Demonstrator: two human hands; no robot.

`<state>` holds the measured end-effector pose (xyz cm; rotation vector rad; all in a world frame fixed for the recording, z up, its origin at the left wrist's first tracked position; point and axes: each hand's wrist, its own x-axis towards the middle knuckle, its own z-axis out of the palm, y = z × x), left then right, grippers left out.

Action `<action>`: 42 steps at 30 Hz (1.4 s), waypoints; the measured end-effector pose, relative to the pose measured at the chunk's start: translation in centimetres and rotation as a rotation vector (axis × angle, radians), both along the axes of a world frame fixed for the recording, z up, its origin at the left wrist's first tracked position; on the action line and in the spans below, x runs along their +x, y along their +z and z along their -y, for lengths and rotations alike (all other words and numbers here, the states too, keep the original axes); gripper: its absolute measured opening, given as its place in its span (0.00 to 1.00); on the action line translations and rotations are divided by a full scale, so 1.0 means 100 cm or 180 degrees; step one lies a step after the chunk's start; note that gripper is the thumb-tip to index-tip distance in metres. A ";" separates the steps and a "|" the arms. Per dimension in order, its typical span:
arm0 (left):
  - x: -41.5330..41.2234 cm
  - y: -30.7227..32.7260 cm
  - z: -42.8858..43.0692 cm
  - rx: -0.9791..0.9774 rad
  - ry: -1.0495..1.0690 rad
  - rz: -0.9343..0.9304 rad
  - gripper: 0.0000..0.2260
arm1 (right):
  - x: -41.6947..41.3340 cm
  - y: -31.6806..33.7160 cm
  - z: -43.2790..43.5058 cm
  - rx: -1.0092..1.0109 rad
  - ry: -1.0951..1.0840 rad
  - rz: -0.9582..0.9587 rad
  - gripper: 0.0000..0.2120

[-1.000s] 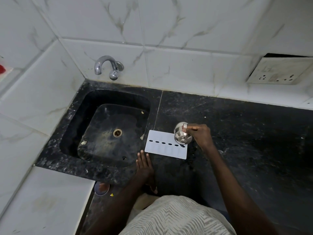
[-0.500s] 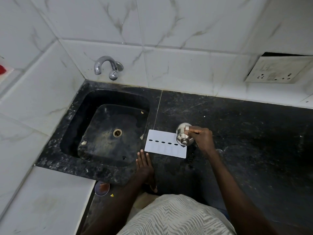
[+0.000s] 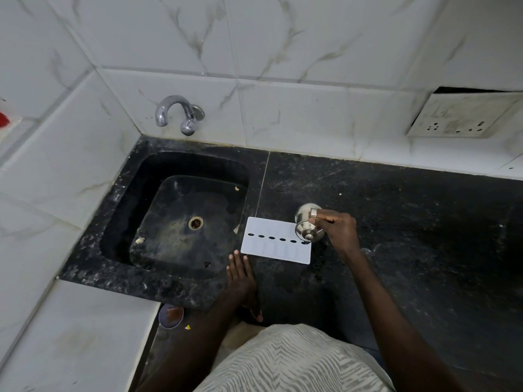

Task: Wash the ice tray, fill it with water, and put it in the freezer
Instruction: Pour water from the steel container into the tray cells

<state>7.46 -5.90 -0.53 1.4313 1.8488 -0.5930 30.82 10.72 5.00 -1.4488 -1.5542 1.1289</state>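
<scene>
A flat white ice tray (image 3: pixel 276 244) with a row of dark oval holes lies on the black counter (image 3: pixel 396 222) just right of the sink. My right hand (image 3: pixel 338 229) grips a small steel cup (image 3: pixel 307 223), tilted on its side above the tray's right end near the last hole. My left hand (image 3: pixel 240 274) rests flat on the counter's front edge, fingers straight, fingertips just short of the tray's near left corner.
A black stone sink (image 3: pixel 181 219) with a round drain is sunk into the counter's left part. A chrome tap (image 3: pixel 178 114) juts from the white tiled wall above it. A socket plate (image 3: pixel 464 117) sits on the wall at the right.
The cup in my right hand has shifted slightly right along the tray and stays tilted. My left hand has not moved.
</scene>
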 end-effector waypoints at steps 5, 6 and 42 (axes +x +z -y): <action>0.000 -0.001 0.000 0.0000 0.0015 -0.0014 0.72 | 0.001 -0.002 0.000 0.0007 -0.0028 0.0022 0.11; 0.000 -0.001 0.000 -0.0021 0.0010 -0.0012 0.73 | 0.000 -0.001 -0.001 0.0004 -0.0041 0.0022 0.11; -0.002 -0.009 -0.002 -0.0062 -0.0024 -0.0093 0.73 | -0.036 -0.002 0.005 -0.0246 -0.0253 -0.0287 0.11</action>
